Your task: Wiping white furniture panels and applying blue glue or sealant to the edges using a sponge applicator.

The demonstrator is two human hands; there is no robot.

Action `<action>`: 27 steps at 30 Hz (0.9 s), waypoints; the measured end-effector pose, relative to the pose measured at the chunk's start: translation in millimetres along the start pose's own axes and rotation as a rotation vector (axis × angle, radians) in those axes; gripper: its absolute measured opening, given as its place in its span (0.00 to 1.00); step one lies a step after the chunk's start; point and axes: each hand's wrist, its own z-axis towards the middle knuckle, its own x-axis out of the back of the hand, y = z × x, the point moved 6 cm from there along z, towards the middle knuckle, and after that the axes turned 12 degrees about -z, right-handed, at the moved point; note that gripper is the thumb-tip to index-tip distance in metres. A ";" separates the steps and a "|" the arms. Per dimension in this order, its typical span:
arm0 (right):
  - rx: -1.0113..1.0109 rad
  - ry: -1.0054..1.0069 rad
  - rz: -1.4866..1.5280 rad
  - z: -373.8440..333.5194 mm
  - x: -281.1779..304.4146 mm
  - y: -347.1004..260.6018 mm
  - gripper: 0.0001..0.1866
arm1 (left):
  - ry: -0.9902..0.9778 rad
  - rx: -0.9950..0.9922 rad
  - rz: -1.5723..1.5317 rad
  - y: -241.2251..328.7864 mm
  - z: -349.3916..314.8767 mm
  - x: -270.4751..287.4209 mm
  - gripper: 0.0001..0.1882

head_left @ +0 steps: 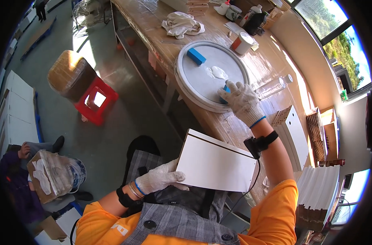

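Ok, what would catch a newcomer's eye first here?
Probably the big grey disc on the workbench, with a white blob near its middle and the right hand on a blue block near its rim. Below, the left hand holds a white panel; off left, a red stool stands out on the floor.

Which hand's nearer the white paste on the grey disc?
Right: the right hand, gripping a blue block, is near the paste; the left hand, holding the white panel, is farther off.
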 end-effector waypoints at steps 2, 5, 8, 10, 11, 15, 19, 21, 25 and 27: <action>-0.127 0.158 0.192 1.2 -0.2 18.6 0.16 | -0.027 0.046 0.099 2.9 3.4 0.2 0.43; -0.659 0.210 1.195 7.0 -40.7 62.6 0.20 | -0.037 0.053 0.106 8.5 7.8 1.5 0.45; -0.697 0.347 1.136 21.3 -57.9 79.8 0.22 | -0.052 0.057 0.098 9.6 9.5 2.2 0.45; -0.677 0.356 1.135 28.6 -69.2 80.0 0.23 | -0.049 0.061 0.082 8.4 9.8 4.3 0.45; -0.628 0.383 1.148 31.7 -71.5 78.1 0.23 | -0.047 0.068 0.068 7.4 9.8 5.7 0.44; -0.558 0.361 1.127 39.5 -77.5 69.5 0.21 | -0.049 0.082 0.062 4.0 10.5 10.3 0.42; -0.513 0.411 1.143 44.8 -74.1 66.5 0.20 | -0.031 0.083 0.045 3.6 9.5 11.8 0.40; -0.503 0.415 1.154 46.7 -74.2 65.7 0.20 | -0.023 0.093 0.044 3.3 9.2 11.3 0.39; -0.476 0.412 1.132 48.3 -74.4 64.3 0.20 | -0.026 0.071 0.045 5.2 9.6 10.3 0.39; -0.469 0.410 1.152 48.2 -74.3 64.2 0.20 | -0.023 0.072 0.045 5.1 9.8 10.6 0.39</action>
